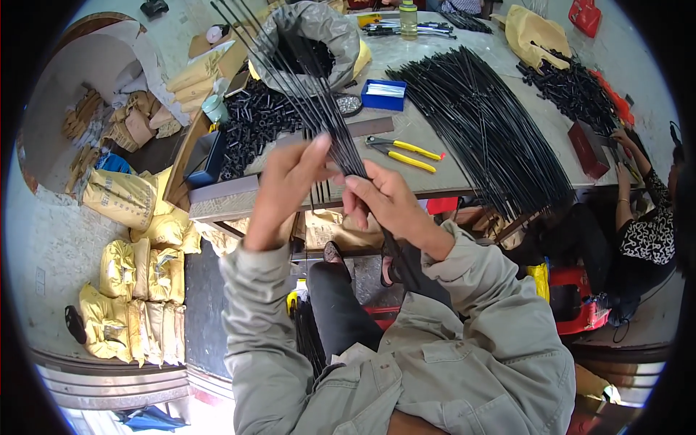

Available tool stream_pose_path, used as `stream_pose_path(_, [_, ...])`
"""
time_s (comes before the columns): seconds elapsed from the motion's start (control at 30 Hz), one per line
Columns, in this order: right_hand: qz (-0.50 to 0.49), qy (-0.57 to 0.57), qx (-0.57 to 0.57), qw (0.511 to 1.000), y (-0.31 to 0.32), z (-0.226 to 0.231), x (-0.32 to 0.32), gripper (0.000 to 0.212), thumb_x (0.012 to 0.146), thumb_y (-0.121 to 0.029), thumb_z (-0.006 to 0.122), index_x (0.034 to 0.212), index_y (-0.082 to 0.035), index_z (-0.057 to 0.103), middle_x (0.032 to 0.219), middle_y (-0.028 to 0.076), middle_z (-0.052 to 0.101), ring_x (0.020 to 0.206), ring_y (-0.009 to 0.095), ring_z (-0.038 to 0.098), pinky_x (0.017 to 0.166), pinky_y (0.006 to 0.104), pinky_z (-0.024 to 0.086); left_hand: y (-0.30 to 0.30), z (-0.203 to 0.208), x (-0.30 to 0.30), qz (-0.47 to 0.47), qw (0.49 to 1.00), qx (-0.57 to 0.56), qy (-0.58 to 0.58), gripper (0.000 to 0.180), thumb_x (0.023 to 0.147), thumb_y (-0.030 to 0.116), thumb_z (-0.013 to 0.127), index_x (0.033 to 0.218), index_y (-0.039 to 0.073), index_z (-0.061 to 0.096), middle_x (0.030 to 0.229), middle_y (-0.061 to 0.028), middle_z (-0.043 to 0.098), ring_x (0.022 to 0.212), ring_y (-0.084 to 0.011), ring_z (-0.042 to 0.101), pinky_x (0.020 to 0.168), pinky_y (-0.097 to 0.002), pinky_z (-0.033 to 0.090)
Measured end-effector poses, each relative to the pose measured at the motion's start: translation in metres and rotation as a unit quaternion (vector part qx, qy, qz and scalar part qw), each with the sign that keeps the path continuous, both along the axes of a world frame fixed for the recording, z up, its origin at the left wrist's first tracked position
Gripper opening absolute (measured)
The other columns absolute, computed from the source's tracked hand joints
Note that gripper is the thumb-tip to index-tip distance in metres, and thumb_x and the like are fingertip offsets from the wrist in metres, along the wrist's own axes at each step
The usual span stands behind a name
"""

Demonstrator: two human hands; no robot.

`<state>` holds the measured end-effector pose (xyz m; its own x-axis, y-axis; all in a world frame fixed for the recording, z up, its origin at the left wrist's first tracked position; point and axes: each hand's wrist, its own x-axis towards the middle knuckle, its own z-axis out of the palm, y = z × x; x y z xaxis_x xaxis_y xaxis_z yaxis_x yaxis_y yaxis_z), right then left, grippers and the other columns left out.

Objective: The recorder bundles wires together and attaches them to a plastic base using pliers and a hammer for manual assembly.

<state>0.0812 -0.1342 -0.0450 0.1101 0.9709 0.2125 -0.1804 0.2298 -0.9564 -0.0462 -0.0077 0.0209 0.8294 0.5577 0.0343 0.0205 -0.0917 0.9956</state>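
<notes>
A bundle of long thin black rods (335, 119) slants up to the left in front of me, its upper ends fanned apart. My right hand (395, 203) is closed round the bundle, and its lower ends run down toward my lap. Just left of the rods is my left hand (290, 177), smeared by motion, with its thumb raised beside them. Its fingers are partly hidden, so I cannot tell whether they grip a rod. Beyond the hands, pincers (406, 152) with yellow handles lie on the table (373, 163).
A large pile of black rods (486, 130) covers the table's right middle. Small black parts (257, 123) heap at the left, by a grey sack (348, 36). A blue box (384, 94) stands behind the pincers. Another person (645, 217) works at the right. Yellow sacks (119, 319) stack at left.
</notes>
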Motion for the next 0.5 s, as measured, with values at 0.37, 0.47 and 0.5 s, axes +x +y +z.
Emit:
stream_pose_path(0.37, [0.184, 0.093, -0.093, 0.974, -0.016, 0.019, 0.002, 0.022, 0.094, -0.013, 0.039, 0.107, 0.003, 0.046, 0.083, 0.013, 0.062, 0.066, 0.016, 0.063, 0.061, 0.0246, 0.050, -0.005, -0.050, 0.008, 0.056, 0.983, 0.062, -0.163, 0.021, 0.086, 0.005, 0.054, 0.104, -0.006, 0.056, 0.097, -0.0109, 0.064, 0.085, -0.0114, 0.060, 0.075, -0.0236, 0.048])
stream_pose_path(0.47, [0.144, 0.074, -0.089, 0.983, -0.015, 0.034, 0.012, 0.022, 0.094, -0.013, 0.039, 0.107, 0.004, 0.045, 0.089, 0.015, 0.062, 0.075, 0.018, 0.064, 0.065, 0.0270, 0.051, 0.006, -0.090, 0.005, 0.031, 0.991, 0.027, -0.126, 0.019, 0.086, 0.005, 0.054, 0.103, -0.005, 0.056, 0.097, -0.0099, 0.064, 0.084, -0.0106, 0.059, 0.075, -0.0236, 0.048])
stream_pose_path(0.5, [0.143, 0.076, -0.091, 0.983, -0.015, 0.030, 0.018, 0.022, 0.094, -0.013, 0.039, 0.107, 0.004, 0.045, 0.089, 0.015, 0.062, 0.075, 0.018, 0.064, 0.065, 0.0270, 0.051, 0.011, -0.111, 0.003, -0.017, 0.998, 0.056, -0.030, 0.018, 0.086, 0.002, 0.052, 0.102, -0.004, 0.057, 0.093, -0.0100, 0.065, 0.081, -0.0112, 0.059, 0.075, -0.0249, 0.048])
